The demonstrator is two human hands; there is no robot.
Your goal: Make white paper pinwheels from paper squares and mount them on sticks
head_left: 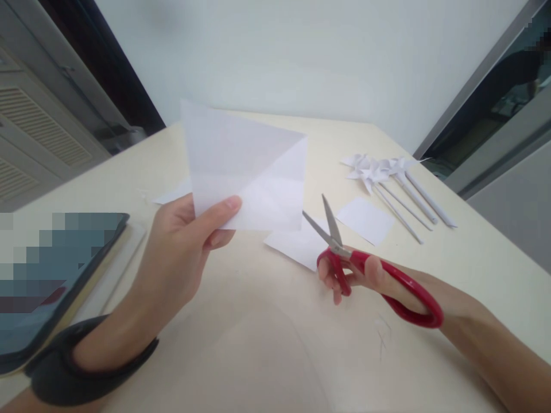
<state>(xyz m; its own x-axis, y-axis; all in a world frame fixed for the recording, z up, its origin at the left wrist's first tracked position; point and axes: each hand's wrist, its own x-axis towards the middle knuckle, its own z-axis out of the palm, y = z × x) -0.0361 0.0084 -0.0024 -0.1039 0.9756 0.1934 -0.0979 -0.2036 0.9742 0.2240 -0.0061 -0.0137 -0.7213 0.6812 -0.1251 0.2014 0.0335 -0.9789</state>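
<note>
Paper (245,166), a thin white sheet creased on the diagonal, stands lifted above the cream table (258,344), pinched at its lower edge between thumb and fingers of the left hand (181,258). It looks light and floppy, likely to sag or tear, so a hold close to the cut line seems wise. Red-handled scissors (365,269) sit gripped in the right hand (361,278), blades parted just beside the sheet's corner, with paper pinwheels (387,178) lying well apart.
</note>
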